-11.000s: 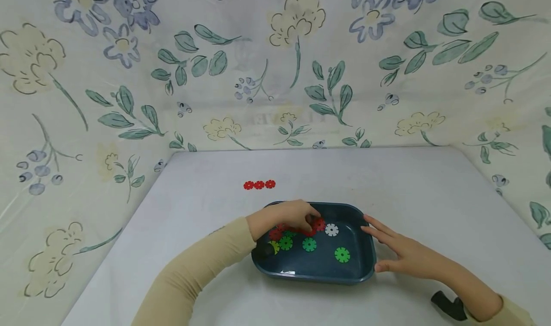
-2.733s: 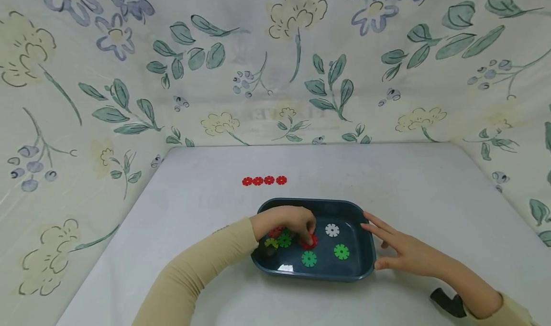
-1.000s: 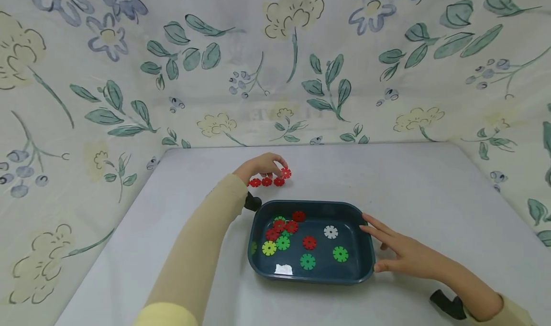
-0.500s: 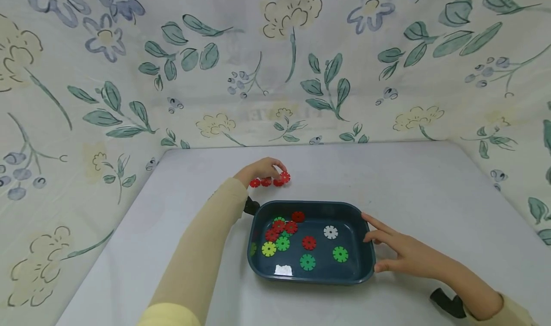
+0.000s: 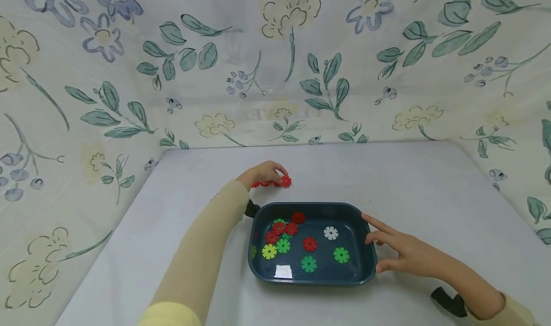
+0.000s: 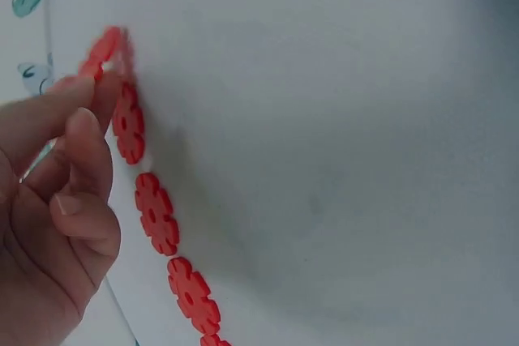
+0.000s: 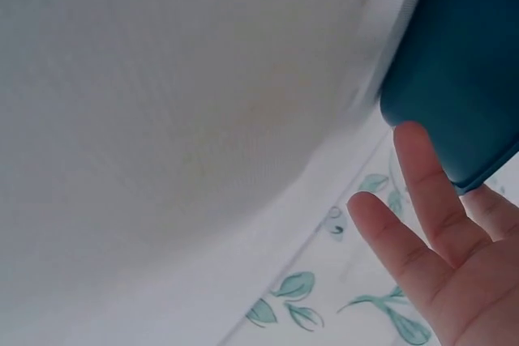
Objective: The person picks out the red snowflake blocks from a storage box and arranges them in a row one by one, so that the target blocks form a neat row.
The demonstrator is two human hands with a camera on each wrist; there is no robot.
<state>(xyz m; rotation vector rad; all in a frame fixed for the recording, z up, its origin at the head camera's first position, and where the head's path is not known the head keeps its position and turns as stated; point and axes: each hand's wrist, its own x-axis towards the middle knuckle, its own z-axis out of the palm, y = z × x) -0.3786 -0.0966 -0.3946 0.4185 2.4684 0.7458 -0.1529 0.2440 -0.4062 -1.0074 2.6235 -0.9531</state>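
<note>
My left hand (image 5: 268,172) reaches past the tray, pinching a red notched snowflake disc (image 5: 286,181) at the right end of a row of red discs. In the left wrist view, the held disc (image 6: 104,48) is partly behind the fingertips, tilted, with other red discs (image 6: 156,213) lying flat in a line. My right hand (image 5: 406,253) rests its spread fingers against the right end of a dark blue tray (image 5: 310,280). The right wrist view shows its fingers (image 7: 422,172) straight beside the tray wall. Red, green, yellow and white discs lie in the tray.
A white-covered table (image 5: 409,182) carries the tray near its middle. Floral cloth (image 5: 275,77) stands behind and at both sides. Inside the tray, discs overlap at the left, while a white disc (image 5: 331,233) and a green disc (image 5: 341,255) lie singly at the right.
Earlier, my left hand picked inside the tray; it then carried a red disc to the row and lowered it at the right end. The row grew from three discs. The right hand stayed at the tray.
</note>
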